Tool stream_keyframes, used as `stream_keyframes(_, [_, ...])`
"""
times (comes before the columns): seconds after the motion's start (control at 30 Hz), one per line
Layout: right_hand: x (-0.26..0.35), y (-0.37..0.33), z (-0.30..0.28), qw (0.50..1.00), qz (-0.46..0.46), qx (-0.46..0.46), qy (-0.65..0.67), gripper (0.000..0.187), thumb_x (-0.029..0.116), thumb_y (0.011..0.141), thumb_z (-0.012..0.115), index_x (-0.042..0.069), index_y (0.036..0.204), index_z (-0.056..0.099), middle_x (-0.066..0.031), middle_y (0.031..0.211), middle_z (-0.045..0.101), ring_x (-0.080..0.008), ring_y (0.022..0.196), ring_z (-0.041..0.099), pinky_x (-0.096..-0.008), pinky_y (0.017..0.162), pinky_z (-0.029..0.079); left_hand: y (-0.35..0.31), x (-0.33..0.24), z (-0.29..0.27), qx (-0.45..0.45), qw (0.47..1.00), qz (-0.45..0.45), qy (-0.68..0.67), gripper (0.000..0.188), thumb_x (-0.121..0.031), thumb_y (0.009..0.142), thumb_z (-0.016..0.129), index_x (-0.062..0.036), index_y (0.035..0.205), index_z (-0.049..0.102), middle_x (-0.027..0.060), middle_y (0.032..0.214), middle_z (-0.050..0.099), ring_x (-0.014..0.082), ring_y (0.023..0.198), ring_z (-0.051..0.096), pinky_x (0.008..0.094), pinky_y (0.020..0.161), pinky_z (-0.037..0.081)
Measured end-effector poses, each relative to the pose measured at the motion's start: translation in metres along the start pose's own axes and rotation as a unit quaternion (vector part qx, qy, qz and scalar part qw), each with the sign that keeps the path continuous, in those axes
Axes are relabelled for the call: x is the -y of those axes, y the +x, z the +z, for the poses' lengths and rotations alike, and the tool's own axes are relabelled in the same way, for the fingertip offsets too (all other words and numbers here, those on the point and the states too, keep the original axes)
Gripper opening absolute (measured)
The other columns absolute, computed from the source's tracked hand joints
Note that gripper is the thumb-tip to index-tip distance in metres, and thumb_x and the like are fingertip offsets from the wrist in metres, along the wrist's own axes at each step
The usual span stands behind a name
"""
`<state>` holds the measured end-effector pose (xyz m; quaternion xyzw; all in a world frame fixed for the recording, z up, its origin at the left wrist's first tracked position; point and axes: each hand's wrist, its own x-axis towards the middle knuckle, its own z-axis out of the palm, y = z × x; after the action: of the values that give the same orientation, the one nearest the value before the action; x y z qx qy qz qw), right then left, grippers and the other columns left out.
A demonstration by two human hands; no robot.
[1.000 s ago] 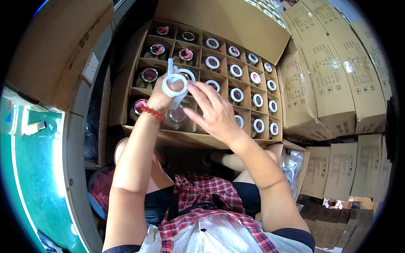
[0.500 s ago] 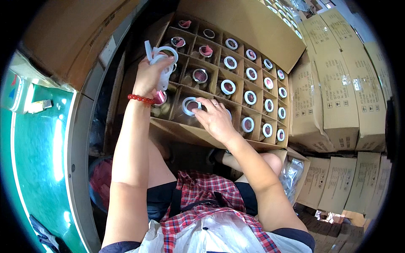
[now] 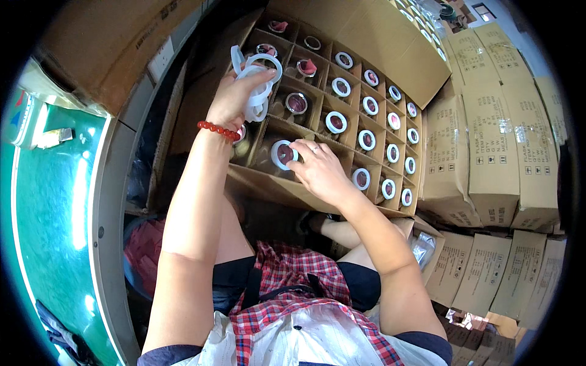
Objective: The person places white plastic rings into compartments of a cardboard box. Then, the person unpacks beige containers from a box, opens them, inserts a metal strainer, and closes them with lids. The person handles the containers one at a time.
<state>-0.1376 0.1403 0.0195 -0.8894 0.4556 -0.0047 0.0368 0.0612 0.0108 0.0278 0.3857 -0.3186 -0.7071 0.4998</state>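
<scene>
Several white plastic rings [image 3: 257, 91] are bunched in my left hand [image 3: 233, 100], its fingers closed round them above the left side of an open divided carton [image 3: 262, 186]. My right hand [image 3: 322, 171] has thumb and fingers curled at a white ring [image 3: 282, 155] seated on the mouth of a glass jar in the front row. Jars farther right wear the same white rings, such as one [image 3: 336, 122] behind my right hand. To the left, several jars have bare rims, among them a jar [image 3: 296, 104] in the second row; pink material shows in a few.
Behind the carton stands its raised flap [image 3: 378, 49], with more ringed jars beyond it. Stacked brown cartons [image 3: 488, 146] line the right side. A green surface [image 3: 55, 207] lies at the left, and a large box [image 3: 110, 55] at the upper left.
The view has shifted slightly. My left hand has turned a little with the rings still in it; my right hand stays at the same front-row jar, whose ring now sits closer over the mouth.
</scene>
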Motion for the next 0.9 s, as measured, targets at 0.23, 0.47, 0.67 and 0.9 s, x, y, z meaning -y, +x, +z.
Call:
stream_keyframes(0.23, [-0.002,0.015,-0.003,0.999,0.002,0.012,-0.051,0.03,0.016,0.08,0.059,0.011,0.109,0.061,-0.0112,0.109,0.056,-0.0259,0.11,0.053,-0.0407,0.087,0.043,-0.002,-0.001,0.003,-0.001,1.0,-0.005,0.021,0.027,-0.025,0.079,0.075,-0.0096,0.098,0.064,0.0019,0.082,0.065,0.0115,0.073,0.062,0.0249,0.063,0.046])
stream_keyframes(0.47, [-0.016,0.013,0.0,0.996,0.027,-0.012,0.081,0.047,0.027,0.079,0.069,0.015,0.123,0.055,-0.0082,0.111,0.055,-0.0267,0.102,0.057,-0.0398,0.085,0.046,0.0,0.0,0.0,0.091,0.99,-0.042,-0.096,0.023,-0.021,0.085,0.069,-0.0071,0.102,0.061,0.0035,0.084,0.065,0.0114,0.07,0.063,0.0224,0.057,0.046])
stream_keyframes(0.67, [-0.03,0.035,-0.024,0.822,0.204,-0.182,0.5,0.055,0.015,0.085,0.071,0.004,0.132,0.047,-0.0061,0.11,0.057,-0.0071,0.078,0.057,-0.0238,0.071,0.049,0.005,0.004,-0.004,0.169,0.97,-0.059,-0.167,0.023,-0.015,0.085,0.064,-0.0021,0.103,0.058,0.0095,0.087,0.066,0.0136,0.065,0.063,0.0222,0.045,0.047])
stream_keyframes(0.9, [-0.051,0.073,-0.06,0.735,0.242,-0.08,0.629,0.047,0.025,0.092,0.061,0.006,0.134,0.047,-0.0045,0.109,0.063,-0.0083,0.08,0.061,-0.019,0.055,0.038,-0.001,0.006,0.0,0.3,0.94,-0.065,-0.146,0.043,-0.02,0.073,0.069,0.0029,0.108,0.057,0.0116,0.097,0.063,0.0155,0.068,0.06,0.0208,0.046,0.042])
